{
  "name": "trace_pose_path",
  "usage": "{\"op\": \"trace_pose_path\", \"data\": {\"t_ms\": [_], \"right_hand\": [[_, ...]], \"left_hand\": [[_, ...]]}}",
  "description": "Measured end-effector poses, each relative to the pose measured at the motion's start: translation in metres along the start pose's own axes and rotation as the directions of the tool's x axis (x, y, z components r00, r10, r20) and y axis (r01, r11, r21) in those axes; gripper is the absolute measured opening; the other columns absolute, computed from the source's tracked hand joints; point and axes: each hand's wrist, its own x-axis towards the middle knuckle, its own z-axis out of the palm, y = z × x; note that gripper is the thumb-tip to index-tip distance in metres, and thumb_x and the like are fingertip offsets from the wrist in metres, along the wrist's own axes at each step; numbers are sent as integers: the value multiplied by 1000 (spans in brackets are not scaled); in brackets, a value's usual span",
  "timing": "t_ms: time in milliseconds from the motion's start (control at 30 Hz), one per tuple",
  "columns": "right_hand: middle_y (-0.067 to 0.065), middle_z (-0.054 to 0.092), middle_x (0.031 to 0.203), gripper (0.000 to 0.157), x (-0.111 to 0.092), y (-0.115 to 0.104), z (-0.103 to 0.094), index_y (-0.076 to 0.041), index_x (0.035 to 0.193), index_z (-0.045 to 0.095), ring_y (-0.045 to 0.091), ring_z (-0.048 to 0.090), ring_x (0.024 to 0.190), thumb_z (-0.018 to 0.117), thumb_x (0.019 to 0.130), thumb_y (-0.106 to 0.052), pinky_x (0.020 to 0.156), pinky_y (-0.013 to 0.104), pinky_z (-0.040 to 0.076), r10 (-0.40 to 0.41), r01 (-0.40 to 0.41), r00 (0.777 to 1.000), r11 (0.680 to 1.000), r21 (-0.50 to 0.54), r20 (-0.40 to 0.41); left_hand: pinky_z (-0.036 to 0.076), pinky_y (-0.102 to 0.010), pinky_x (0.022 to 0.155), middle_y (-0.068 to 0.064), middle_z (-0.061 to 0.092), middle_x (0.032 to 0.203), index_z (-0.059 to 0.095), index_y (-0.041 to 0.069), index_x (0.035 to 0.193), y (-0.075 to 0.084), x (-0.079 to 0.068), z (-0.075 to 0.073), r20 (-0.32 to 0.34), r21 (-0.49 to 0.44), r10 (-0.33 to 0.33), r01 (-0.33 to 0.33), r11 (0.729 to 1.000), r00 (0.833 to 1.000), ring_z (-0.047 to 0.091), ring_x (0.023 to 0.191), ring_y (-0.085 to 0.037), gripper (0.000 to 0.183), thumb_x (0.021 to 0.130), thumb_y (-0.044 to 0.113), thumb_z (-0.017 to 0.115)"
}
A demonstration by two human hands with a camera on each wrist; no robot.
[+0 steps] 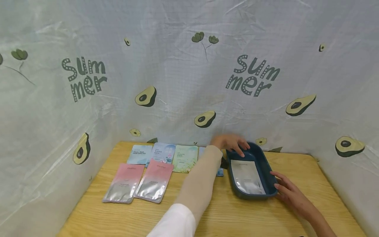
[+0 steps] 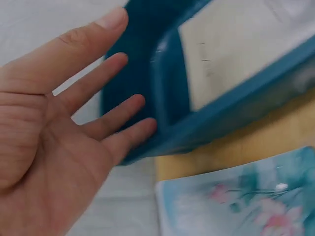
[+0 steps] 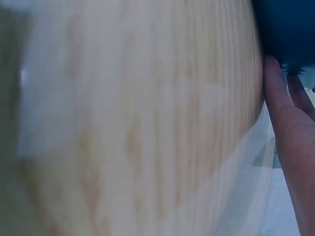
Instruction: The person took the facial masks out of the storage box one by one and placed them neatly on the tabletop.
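My left hand (image 1: 232, 143) hovers over the far left corner of a dark blue plastic tray (image 1: 260, 154), fingers spread and relaxed, holding nothing. In the left wrist view its fingertips overlap the tray's end wall. Inside the tray lies a flat silver-white sachet (image 1: 247, 177), face up. My right hand (image 1: 291, 197) holds the tray's right rim near the front corner, fingertips over the edge. The right wrist view has its fingers (image 3: 278, 88) against the tray's outer side. Beside the tray's left wall, partly hidden by my left forearm, lies a blue floral sachet (image 2: 236, 201).
Two pink-and-silver sachets (image 1: 125, 182) lie at the front left of the wooden table (image 1: 231, 217). Behind them stretches a row with a pale blue sachet (image 1: 139, 154), a blue-lilac sachet (image 1: 163, 151) and a green sachet (image 1: 185, 158). A white printed curtain (image 1: 177, 72) encloses the back and sides.
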Motion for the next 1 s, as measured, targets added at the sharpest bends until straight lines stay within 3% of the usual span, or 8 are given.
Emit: {"op": "trace_pose_path", "data": {"t_ms": [200, 367, 567, 767, 867, 1000], "right_hand": [[24, 14, 159, 55, 4, 3, 6, -12, 162, 18, -9, 50, 122, 39, 113, -24, 93, 19, 48, -22, 22, 1000, 1000, 8, 13], [25, 15, 157, 56, 4, 1, 5, -11, 162, 17, -8, 50, 122, 38, 113, -24, 93, 18, 48, -28, 28, 1000, 1000, 0, 13], [29, 9, 160, 57, 2, -1, 1, -11, 162, 16, -12, 49, 119, 39, 112, -25, 91, 18, 49, -6, 6, 1000, 1000, 2, -2], [28, 4, 163, 59, -1, -3, 1, -13, 162, 16, -18, 45, 115, 42, 112, -29, 90, 19, 48, 49, -49, 999, 999, 0, -21], [26, 2, 164, 60, -1, -3, 3, -14, 163, 16, -19, 43, 114, 43, 111, -30, 90, 19, 48, 61, -62, 998, 998, -3, -22], [26, 3, 164, 60, 0, -3, 4, -14, 162, 17, -20, 43, 114, 43, 111, -30, 91, 20, 48, 65, -65, 998, 998, -10, -28]], "left_hand": [[41, -51, 111, -5, 43, 157, 53, 14, 149, -9, 7, 18, -2, 85, -34, 34, 996, 999, 40, 143, -21, 60, 94, 14, 75], [48, -44, 102, 3, 48, 152, 59, 20, 143, -9, 12, 24, -48, 111, -73, 78, 991, 996, 49, 135, -15, 54, 93, 17, 77], [49, -38, 99, -9, 50, 150, 60, 14, 142, -6, 14, 23, -14, 65, -33, 34, 997, 999, 53, 129, -17, 53, 92, 8, 76], [50, -31, 82, -11, 63, 130, 65, 10, 137, -9, 15, 22, 46, 11, 23, -24, 1000, 999, 60, 97, -13, 45, 93, 2, 72], [51, -31, 83, -5, 63, 131, 67, 11, 135, -10, 14, 22, 42, -10, 27, -27, 1000, 999, 58, 101, -11, 44, 93, 1, 72], [53, -37, 84, 0, 62, 136, 70, 9, 129, -10, 10, 22, 49, -117, -6, 12, 993, 999, 58, 109, -10, 38, 92, -1, 71]]}}
